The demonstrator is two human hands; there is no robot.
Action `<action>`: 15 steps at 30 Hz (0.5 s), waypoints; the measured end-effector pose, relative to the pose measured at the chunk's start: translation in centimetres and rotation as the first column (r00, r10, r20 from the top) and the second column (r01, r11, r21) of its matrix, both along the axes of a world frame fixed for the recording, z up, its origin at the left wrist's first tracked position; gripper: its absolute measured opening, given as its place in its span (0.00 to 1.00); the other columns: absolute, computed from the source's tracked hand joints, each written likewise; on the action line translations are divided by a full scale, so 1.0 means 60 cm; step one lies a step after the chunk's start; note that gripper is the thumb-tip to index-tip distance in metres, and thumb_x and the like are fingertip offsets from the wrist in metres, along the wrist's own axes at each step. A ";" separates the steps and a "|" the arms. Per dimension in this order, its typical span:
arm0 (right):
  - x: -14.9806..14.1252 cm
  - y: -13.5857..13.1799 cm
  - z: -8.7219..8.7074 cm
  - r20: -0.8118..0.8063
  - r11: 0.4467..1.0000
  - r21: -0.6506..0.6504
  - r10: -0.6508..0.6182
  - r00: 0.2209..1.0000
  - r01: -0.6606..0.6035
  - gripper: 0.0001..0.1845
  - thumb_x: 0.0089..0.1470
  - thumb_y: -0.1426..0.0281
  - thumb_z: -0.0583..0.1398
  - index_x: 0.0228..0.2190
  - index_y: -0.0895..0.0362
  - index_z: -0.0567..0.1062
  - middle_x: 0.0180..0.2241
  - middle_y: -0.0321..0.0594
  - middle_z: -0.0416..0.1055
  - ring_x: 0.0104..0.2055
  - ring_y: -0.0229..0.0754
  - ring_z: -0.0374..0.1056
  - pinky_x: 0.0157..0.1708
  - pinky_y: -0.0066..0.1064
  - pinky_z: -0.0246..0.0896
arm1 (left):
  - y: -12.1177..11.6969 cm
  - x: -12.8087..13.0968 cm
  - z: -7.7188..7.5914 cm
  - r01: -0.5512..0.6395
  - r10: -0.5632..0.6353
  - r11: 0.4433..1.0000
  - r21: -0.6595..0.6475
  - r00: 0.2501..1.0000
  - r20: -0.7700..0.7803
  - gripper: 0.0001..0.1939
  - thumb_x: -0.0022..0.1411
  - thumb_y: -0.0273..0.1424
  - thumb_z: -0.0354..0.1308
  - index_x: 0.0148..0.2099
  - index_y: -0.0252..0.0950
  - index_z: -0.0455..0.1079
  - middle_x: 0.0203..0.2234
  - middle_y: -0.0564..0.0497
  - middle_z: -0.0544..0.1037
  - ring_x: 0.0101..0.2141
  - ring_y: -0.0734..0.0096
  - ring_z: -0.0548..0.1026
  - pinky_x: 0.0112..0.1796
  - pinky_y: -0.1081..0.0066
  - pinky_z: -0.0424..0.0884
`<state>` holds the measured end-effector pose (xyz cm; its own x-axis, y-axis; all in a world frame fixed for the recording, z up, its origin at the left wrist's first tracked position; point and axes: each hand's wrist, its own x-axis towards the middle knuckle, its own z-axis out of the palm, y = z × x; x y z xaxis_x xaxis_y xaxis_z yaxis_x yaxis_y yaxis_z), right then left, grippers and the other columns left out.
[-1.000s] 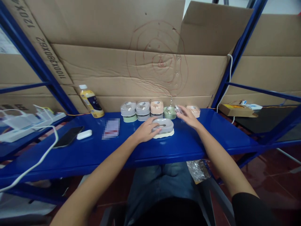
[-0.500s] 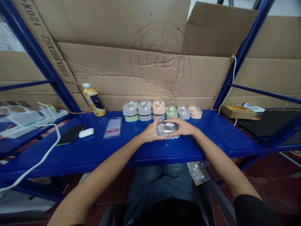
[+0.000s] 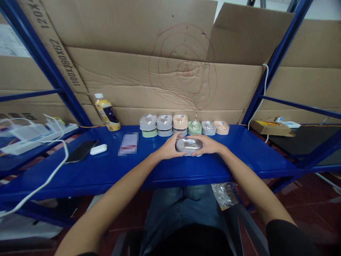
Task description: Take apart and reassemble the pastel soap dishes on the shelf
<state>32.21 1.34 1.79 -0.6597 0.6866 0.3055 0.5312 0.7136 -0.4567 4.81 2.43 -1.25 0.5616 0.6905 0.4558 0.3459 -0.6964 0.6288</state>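
2 hands [image 3: 169, 148], grey case [image 3: 189, 145], held both sides

Setting: a storeroom or improvised work area, not a home. Evidence: a rack of blue-painted steel uprights [image 3: 45, 64] and a blue steel shelf [image 3: 80, 177]; flattened brown cardboard sheets [image 3: 119, 71] lining the back, one printed with the size marking "1100X380X62" [image 3: 68, 64]; dark red glossy floor tiles [image 3: 306, 192]. A white power strip [image 3: 34, 140] with a white cable [image 3: 39, 181] sits at the left end of the shelf. Small lidded pastel plastic boxes [image 3: 183, 126] stand in a row, like stock.
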 end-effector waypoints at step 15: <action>0.160 0.138 0.043 -0.153 0.117 0.061 -0.980 0.125 0.991 0.47 0.47 0.45 0.70 0.59 0.61 0.71 0.56 0.65 0.68 0.58 0.66 0.68 0.56 0.52 0.61 | 0.006 0.009 0.000 -0.238 0.240 0.965 0.109 0.971 0.002 0.34 0.64 0.41 0.64 0.66 0.37 0.58 0.58 0.39 0.69 0.50 0.57 0.76 0.49 0.56 0.77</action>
<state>41.80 9.62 4.37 0.5851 0.6784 0.4444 0.7931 -0.3642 -0.4882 5.35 2.81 -1.27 0.3920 0.7526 0.5290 0.5172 -0.6559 0.5498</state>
